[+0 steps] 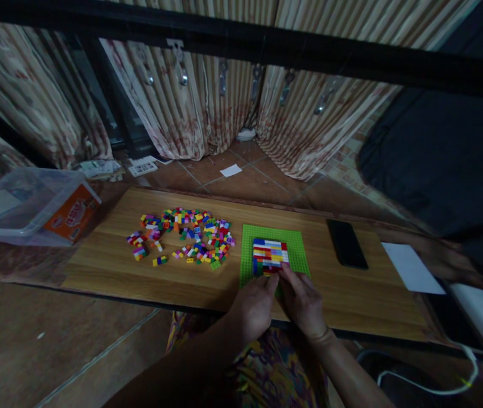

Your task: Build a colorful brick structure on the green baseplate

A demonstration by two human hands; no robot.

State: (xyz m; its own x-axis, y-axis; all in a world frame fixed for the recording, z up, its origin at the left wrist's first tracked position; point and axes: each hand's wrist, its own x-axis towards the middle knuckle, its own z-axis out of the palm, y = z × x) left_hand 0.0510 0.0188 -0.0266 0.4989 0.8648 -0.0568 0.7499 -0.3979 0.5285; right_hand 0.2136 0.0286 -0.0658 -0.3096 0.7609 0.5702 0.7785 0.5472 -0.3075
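On the wooden table lies a green baseplate [295, 242], with a block of joined toy bricks [269, 253] in red, white, blue and yellow rows on it. Both hands meet at the near edge of that block. My left hand [253, 306] is closed, its fingertips pressed together by the lower bricks; whatever they pinch is hidden. My right hand [304, 299] has its fingers bent down onto the block's lower right corner, fingertips close to the left thumb. I cannot make out a separate brick in it. Loose toy bricks [199, 249] are spread left of the baseplate.
A black phone [346, 243] rests right of the baseplate, with a white sheet [413, 267] beyond it. A clear plastic bin [24, 204] with an orange label stands at the table's left end. A white cable [428, 390] hangs at lower right. Curtains [190, 113] hang behind.
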